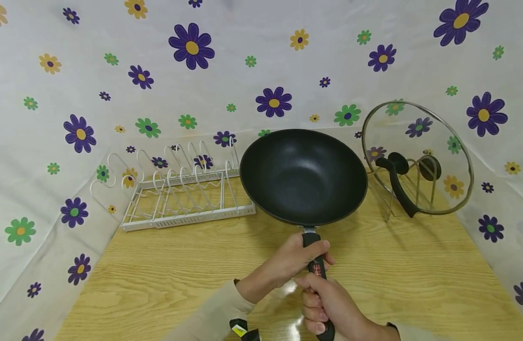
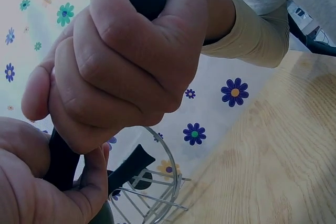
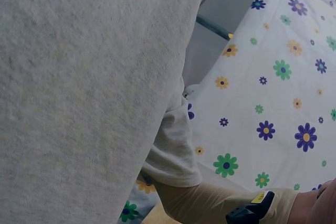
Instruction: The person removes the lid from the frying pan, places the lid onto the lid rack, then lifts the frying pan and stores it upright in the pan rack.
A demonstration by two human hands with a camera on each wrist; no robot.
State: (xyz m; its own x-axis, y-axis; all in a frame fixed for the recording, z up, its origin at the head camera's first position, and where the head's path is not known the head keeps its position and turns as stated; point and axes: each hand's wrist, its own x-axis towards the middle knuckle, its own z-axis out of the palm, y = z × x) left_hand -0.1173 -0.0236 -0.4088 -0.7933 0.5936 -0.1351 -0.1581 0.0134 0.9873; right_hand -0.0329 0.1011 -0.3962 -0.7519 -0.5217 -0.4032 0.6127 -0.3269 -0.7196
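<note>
The person's left hand point(image 1: 293, 259) gripped the long black handle point(image 1: 317, 268) close to the pan, and the right hand point(image 1: 335, 303) wrapped its fingers round the near end. Beyond them the deep round black wok point(image 1: 304, 177) tilted its hollow toward the person, mid-scene at the far side. Left of it, a white wire dish rack point(image 1: 202, 217) sat on the pale wood-grain table point(image 1: 167, 274); right, a round clear glass lid point(image 1: 446, 156) with a metal rim stood on edge.

Held the left hand point(image 1: 296, 258) just ahead of the right hand point(image 1: 333, 303). Gripped with both. Angled both forearms point(image 1: 254, 285) inward behind the hands.
</note>
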